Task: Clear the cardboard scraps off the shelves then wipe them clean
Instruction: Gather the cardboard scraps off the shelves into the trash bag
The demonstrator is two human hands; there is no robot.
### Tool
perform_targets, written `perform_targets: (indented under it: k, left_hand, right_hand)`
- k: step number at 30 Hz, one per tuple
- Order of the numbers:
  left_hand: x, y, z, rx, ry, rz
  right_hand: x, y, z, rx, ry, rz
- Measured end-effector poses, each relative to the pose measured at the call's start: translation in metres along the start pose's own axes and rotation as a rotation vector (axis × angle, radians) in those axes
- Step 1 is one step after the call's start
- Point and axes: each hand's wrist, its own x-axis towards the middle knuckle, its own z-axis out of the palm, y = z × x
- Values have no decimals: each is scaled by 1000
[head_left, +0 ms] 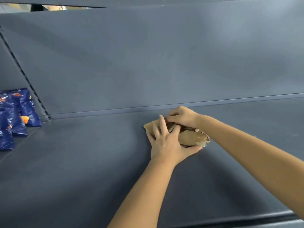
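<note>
A bundle of brown cardboard scraps [190,137] lies on the dark grey shelf [82,162], near its back edge. My left hand [166,142] lies over the bundle's left part, fingers spread across the top and thumb hooked under its near side. My right hand [182,116] comes from the right and curls over the far top of the bundle, fingertips pinching a scrap. Torn tape shows at the bundle's right end.
Several blue snack bags [14,116] stand on the neighbouring shelf section at the far left, past a slotted upright [24,74]. The grey back panel [148,63] rises behind the shelf. The shelf's front edge [246,219] runs along the bottom right.
</note>
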Motion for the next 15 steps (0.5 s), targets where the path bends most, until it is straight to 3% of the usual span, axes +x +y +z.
perform_targets:
  k: [6, 15]
  left_hand:
    - [0, -2, -2, -1, -9, 50]
    - [-2, -2, -5, 26, 4, 94]
  right_hand:
    - [-23, 1, -1, 407, 53, 84]
    - [-37, 3, -13, 295, 169, 97]
